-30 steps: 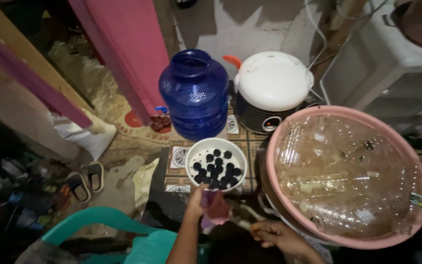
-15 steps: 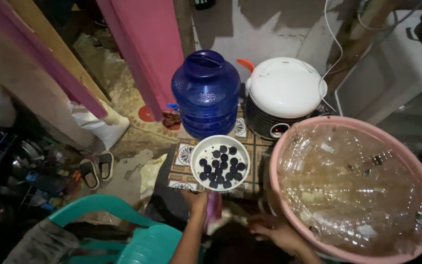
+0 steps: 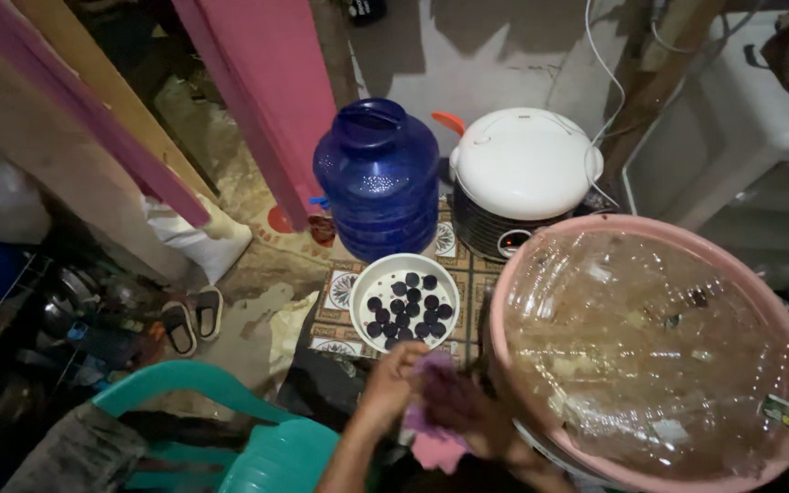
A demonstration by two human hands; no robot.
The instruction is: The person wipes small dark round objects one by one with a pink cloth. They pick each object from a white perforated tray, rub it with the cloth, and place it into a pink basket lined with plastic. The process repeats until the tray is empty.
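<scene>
My left hand [image 3: 393, 379] and my right hand [image 3: 469, 413] meet low in the view, both closed on a pink-purple cloth [image 3: 424, 415] between them. Just beyond them on the floor stands a white bowl [image 3: 363, 285] holding several dark round balls [image 3: 408, 309]. To the right, partly over my right forearm, is a large pink basin [image 3: 508, 281] covered with clear plastic film.
Behind the bowl stand a blue water jug [image 3: 378, 178] and a white rice cooker [image 3: 522, 173]. A teal plastic chair [image 3: 230, 429] is at lower left, a pair of sandals [image 3: 189, 319] left of the patterned floor mat [image 3: 335, 292]. Pink boards lean at upper left.
The view has shifted right and closer. My right hand has come up to join the left on the cloth, which now sits bunched between both hands.
</scene>
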